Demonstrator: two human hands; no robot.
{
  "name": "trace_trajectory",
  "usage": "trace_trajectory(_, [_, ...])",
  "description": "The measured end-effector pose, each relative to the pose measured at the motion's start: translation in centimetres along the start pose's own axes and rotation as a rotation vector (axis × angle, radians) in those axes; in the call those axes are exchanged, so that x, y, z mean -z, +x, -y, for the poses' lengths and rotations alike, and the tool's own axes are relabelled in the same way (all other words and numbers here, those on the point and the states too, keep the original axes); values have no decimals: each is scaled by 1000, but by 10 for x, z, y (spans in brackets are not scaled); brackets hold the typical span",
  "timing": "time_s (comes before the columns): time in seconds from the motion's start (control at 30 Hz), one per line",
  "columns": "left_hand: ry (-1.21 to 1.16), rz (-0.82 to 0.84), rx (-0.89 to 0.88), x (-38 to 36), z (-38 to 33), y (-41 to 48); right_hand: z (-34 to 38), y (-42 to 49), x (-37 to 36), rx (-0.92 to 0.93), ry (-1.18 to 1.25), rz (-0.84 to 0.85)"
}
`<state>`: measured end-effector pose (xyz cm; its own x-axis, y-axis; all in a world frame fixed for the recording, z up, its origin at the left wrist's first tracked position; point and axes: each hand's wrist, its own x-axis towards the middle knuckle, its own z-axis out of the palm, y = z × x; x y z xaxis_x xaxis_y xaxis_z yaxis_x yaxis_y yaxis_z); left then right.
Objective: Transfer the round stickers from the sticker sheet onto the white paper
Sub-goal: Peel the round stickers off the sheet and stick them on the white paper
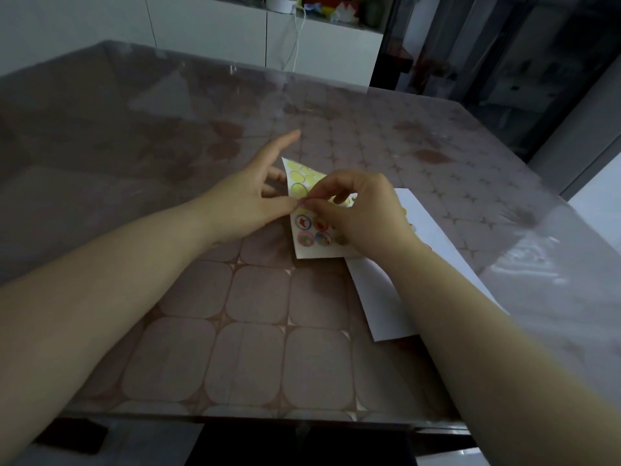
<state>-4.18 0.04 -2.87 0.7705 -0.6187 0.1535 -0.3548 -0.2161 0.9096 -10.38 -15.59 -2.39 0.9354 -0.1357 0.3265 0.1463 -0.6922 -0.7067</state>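
**A:** What lies nearest?

**B:** The paper (379, 297), flat on the table (235, 331) and partly under the right forearm. It touches the sheet, I judge so that a peeled sticker has a short way to go.

**A:** And the sheet?

**B:** The sheet (304, 247) rests its lower edge on the paper and table and bends upward. Printed stickers (303, 222) fill its lower rows. The upper circles look pale, perhaps emptied.

**A:** The hands?

**B:** The left hand (248, 200) pinches the sheet's left edge, thumb in front and fingers behind, probably to steady and curl it. The right hand (363, 210) has thumb and forefinger closed tip to tip at that same edge, apparently on a sticker (303, 200). Whether it has lifted is too small to tell.

**A:** Beyond?

**B:** More table, then a white cabinet (208, 28).
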Motion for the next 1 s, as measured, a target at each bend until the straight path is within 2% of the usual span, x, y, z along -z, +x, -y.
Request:
trace_trajectory(0.17, [37,28,19,9,5,2,4,1,2,-76,94,1])
trace_trajectory(0.27, [97,-16,17,11,8,4,9,0,18,-143,112,17])
trace_trajectory(0.33, [41,-72,3,11,6,4,13,-4,44,-215,98,104])
trace_trajectory(0.47, [-48,-171,-21,16,4,6,17,-17,88,-268,-251,422])
trace_trajectory(0.53, [-12,-180,-11,21,4,7,14,-25,86,-313,-323,485])
trace_trajectory(0.7, [48,-190,25,26,7,8,-3,-39,66,-437,-141,334])
trace_trajectory(1.0, [83,-174,42,25,9,7,-3,-44,58,-469,-139,327])
